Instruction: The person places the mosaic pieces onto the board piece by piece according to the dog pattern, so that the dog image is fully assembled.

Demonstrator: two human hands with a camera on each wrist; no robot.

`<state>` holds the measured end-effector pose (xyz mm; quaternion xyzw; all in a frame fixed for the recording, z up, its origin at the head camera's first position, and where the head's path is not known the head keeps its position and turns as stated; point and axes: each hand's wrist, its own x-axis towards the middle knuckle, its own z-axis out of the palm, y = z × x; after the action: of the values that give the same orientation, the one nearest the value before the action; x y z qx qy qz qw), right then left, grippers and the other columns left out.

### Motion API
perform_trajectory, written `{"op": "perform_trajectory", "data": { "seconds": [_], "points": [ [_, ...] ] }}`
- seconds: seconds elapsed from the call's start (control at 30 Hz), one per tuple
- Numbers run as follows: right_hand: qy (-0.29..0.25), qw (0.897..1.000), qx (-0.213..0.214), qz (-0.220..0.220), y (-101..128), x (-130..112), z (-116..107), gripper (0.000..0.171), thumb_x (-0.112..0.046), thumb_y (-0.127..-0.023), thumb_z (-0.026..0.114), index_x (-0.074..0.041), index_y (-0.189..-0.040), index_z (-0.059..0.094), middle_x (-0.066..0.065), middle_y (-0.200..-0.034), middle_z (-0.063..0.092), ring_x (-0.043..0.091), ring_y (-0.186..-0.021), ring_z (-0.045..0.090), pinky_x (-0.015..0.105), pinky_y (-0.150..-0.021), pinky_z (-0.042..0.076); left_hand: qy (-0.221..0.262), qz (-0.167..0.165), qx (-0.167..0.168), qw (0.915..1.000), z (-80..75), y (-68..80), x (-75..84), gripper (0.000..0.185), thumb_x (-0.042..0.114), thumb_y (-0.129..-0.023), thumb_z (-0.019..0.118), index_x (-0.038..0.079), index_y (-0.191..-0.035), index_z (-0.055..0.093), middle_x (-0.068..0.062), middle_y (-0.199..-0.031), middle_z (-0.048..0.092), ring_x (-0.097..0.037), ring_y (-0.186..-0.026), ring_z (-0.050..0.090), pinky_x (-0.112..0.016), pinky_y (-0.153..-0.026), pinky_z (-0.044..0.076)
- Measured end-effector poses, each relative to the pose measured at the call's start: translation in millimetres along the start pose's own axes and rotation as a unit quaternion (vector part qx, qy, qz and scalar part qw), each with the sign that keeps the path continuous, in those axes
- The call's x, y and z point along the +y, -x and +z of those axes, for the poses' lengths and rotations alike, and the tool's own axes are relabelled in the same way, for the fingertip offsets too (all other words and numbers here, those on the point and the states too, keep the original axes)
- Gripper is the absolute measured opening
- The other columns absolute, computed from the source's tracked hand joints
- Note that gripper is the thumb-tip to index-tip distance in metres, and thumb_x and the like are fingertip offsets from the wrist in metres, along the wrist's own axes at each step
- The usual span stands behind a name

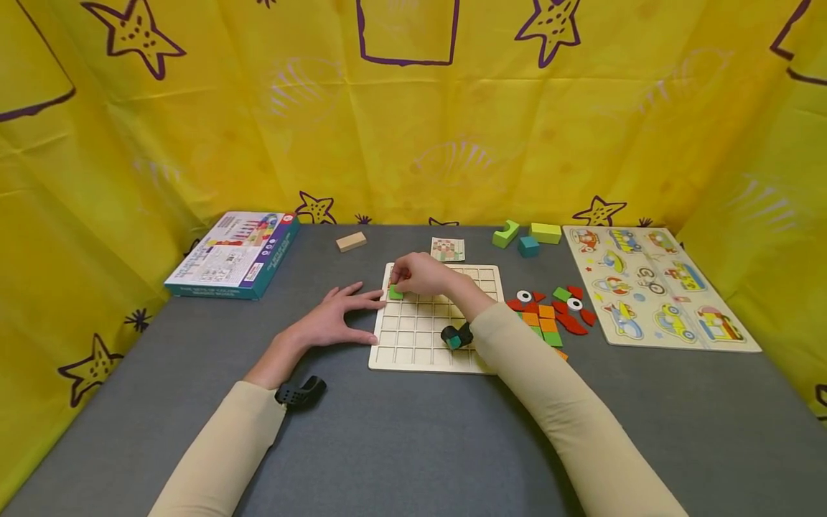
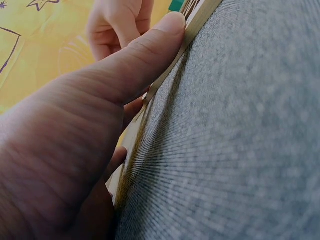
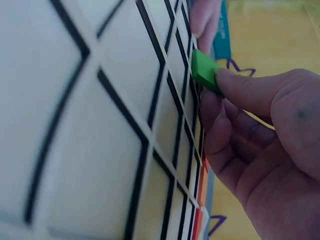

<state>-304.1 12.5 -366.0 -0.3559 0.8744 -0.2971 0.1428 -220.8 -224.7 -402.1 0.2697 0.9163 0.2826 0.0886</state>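
right grip (image 1: 418,275): pinching the green tile (image 1: 395,292) between thumb and fingertips, over the left column of the grid board (image 1: 481,274), near its far corner
tile position: low over the board, looks tilted in the right wrist view (image 3: 204,73) — one edge closer to the wood than the other; can't tell if it's already touching
left grip (image 1: 336,321): fingers straight and relaxed, flat on the counter (image 1: 413,431), thumb (image 2: 145,55) pressed against the board's left edge; holding nothing
step in hand: my read — seating the tile into one cell
do it well: level the tile first, square its edges to the grid lines, then lower straight down
pinch: keep it light and high on the tile so my fingertips don't block the cell walls
brace: keep the left thumb firm on the edge — board should not slide when the tile goes in
risk: tilted entry could wedge it on a divider
nearby: loose coloured pieces (image 1: 549,316) lie on the counter to the board's right, well apart from this cell
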Motion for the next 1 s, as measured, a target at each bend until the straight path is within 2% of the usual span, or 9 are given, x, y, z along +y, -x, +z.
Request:
{"op": "perform_trajectory", "data": {
  "seconds": [0.3, 0.43, 0.53, 0.73, 0.9, 1.0],
  "points": [
    [0.06, 0.998, 0.0, -0.001, -4, -7, 10, 0.005, -0.013, -0.097, 0.07, -0.008, -0.095, 0.07, 0.002, -0.084, 0.063, 0.016, -0.079, 0.056, 0.028, -0.075, 0.045, 0.004, 0.004, 0.001, 1.0, -1.9, 2.0, 0.5, 0.071, 0.046, -0.082, 0.083, 0.019, -0.144, 0.06, -0.001, -0.159, 0.04, -0.038, -0.152, 0.012, -0.065, -0.115, -0.004],
    [0.061, 0.998, -0.01, -0.014, -2, -7, 9, 0.005, -0.012, -0.097, 0.07, -0.008, -0.095, 0.071, 0.001, -0.084, 0.064, 0.015, -0.078, 0.056, 0.028, -0.074, 0.046, -0.002, 0.002, 0.0, 1.0, -1.0, 1.8, -0.1, 0.071, 0.045, -0.083, 0.083, 0.019, -0.144, 0.059, -0.001, -0.159, 0.039, -0.038, -0.152, 0.012, -0.064, -0.116, -0.003],
    [0.043, 0.999, -0.012, -0.015, 3, -5, 5, 0.005, -0.012, -0.097, 0.07, -0.008, -0.097, 0.071, 0.001, -0.086, 0.066, 0.016, -0.079, 0.057, 0.028, -0.074, 0.046, -0.002, 0.002, -0.002, 1.0, -0.7, 1.8, 0.3, 0.071, 0.046, -0.083, 0.082, 0.019, -0.144, 0.059, -0.001, -0.159, 0.039, -0.038, -0.152, 0.012, -0.064, -0.116, -0.003],
    [0.014, 1.0, -0.001, -0.01, 23, 5, -13, 0.007, -0.012, -0.097, 0.069, -0.006, -0.1, 0.07, 0.003, -0.09, 0.065, 0.019, -0.081, 0.056, 0.031, -0.075, 0.046, 0.003, -0.006, 0.0, 1.0, -0.4, 2.0, 0.7, 0.072, 0.048, -0.082, 0.082, 0.02, -0.144, 0.059, 0.0, -0.16, 0.039, -0.037, -0.152, 0.011, -0.064, -0.116, -0.004],
    [0.016, 1.0, 0.008, -0.005, 52, 23, -31, 0.009, -0.013, -0.097, 0.07, -0.006, -0.103, 0.07, 0.004, -0.093, 0.066, 0.021, -0.084, 0.057, 0.034, -0.077, 0.048, 0.004, -0.003, -0.001, 1.0, 1.1, 0.1, -1.4, 0.073, 0.049, -0.082, 0.082, 0.02, -0.145, 0.059, 0.0, -0.16, 0.038, -0.036, -0.152, 0.01, -0.063, -0.116, -0.004],
    [0.009, 1.0, 0.012, 0.012, 70, 35, -40, 0.011, -0.014, -0.097, 0.071, -0.006, -0.105, 0.07, 0.004, -0.095, 0.066, 0.022, -0.087, 0.058, 0.036, -0.078, 0.05, 0.008, 0.0, 0.001, 1.0, 1.4, 1.5, -1.6, 0.073, 0.048, -0.081, 0.083, 0.019, -0.144, 0.059, -0.001, -0.16, 0.038, -0.037, -0.152, 0.01, -0.063, -0.116, -0.005]
  ]
}}
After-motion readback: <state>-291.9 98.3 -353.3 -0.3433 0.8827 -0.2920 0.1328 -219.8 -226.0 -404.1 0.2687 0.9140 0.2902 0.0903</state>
